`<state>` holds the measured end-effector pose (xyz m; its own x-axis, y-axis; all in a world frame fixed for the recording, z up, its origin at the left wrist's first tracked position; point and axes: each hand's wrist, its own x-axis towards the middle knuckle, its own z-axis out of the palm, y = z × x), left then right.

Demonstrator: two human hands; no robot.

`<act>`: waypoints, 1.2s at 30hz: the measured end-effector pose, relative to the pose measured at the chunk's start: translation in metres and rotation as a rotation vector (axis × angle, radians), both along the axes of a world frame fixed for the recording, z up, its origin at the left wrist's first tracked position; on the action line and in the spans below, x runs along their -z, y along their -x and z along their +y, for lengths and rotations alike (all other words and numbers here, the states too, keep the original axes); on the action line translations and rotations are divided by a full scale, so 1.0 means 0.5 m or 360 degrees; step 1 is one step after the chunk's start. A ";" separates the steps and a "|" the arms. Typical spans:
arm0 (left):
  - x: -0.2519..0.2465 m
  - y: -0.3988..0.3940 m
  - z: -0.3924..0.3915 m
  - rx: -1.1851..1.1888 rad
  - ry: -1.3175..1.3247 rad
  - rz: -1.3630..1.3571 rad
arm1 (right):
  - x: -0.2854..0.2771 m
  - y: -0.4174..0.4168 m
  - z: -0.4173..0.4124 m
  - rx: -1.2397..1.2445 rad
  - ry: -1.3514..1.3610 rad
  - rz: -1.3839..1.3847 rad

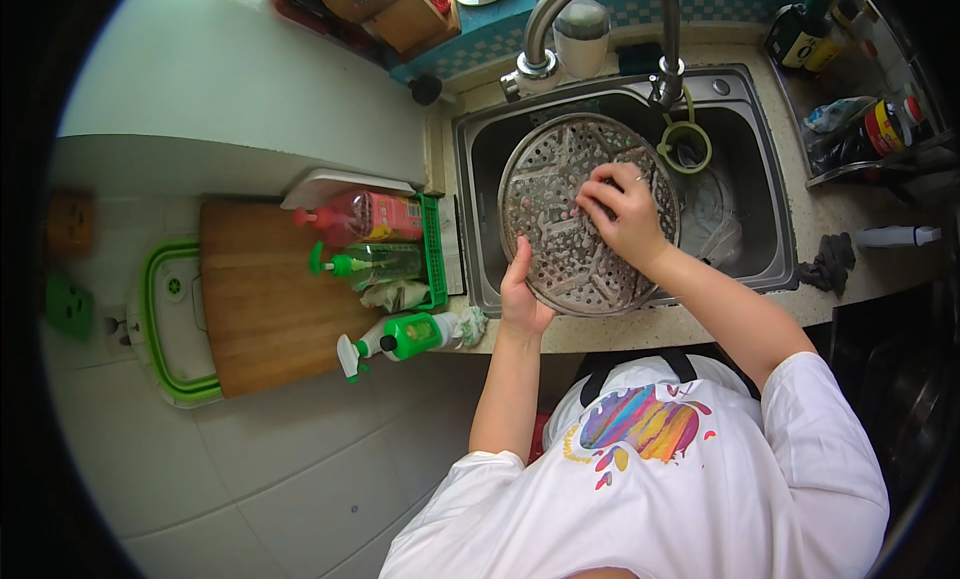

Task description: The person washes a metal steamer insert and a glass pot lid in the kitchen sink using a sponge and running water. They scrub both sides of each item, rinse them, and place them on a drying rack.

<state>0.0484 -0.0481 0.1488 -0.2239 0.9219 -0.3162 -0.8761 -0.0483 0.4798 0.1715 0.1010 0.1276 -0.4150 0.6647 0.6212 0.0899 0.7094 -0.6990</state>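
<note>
A round perforated metal steamer plate [555, 196], wet and streaked with pale foam or residue, is tilted over the sink [772, 226]. My left hand [525, 298] grips its lower left rim, thumb on the upper face and the other fingers behind it. My right hand [626, 215] rests over the plate's face, its fingers bent and touching the surface right of centre. Whether something small sits under those fingers is hidden. A ring shows on one finger. Above the sink arches a metal faucet [671, 24].
A green ring-shaped strainer [685, 145] hangs at the sink's right, above clear plastic [720, 238]. Pump bottles [375, 217] in a green basket [431, 253] and a green bottle [412, 335] stand left. A dark cloth [829, 264] lies right, below a rack with sauce bottles [881, 129].
</note>
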 end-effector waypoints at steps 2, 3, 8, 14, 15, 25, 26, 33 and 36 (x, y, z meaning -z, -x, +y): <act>0.013 0.007 -0.001 -0.0030 -0.0017 -0.0039 | -0.009 -0.004 -0.040 -0.0151 -0.0050 0.0049; 0.011 0.006 -0.002 -0.0017 0.0002 -0.0023 | -0.001 -0.003 -0.030 -0.0072 -0.0018 0.0019; -0.001 -0.004 0.002 -0.0015 0.0050 0.0046 | 0.020 -0.008 0.002 -0.0015 0.0104 -0.0009; 0.000 -0.017 0.013 -0.0064 0.0010 0.0008 | 0.019 0.005 -0.008 0.0193 0.0171 -0.0021; -0.002 -0.022 0.019 -0.0086 0.0027 0.0010 | 0.013 0.011 -0.015 0.0100 0.0160 0.0007; -0.018 -0.007 -0.004 0.0022 0.0274 0.0462 | -0.042 0.094 0.012 0.0075 0.0066 0.0089; 0.011 0.013 -0.019 0.0072 0.0264 0.0485 | -0.046 0.087 -0.010 -0.0089 0.0076 0.0152; -0.007 0.018 -0.003 0.0197 0.0345 0.0544 | -0.053 0.113 0.013 -0.0318 -0.0109 0.0118; -0.001 0.038 0.000 0.0234 0.0296 0.0587 | -0.067 0.092 -0.040 -0.0454 -0.0209 0.0132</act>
<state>0.0296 -0.0483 0.1490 -0.2233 0.8874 -0.4033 -0.6358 0.1810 0.7503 0.1255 0.0810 0.1614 -0.5174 0.4407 0.7335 -0.1787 0.7826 -0.5963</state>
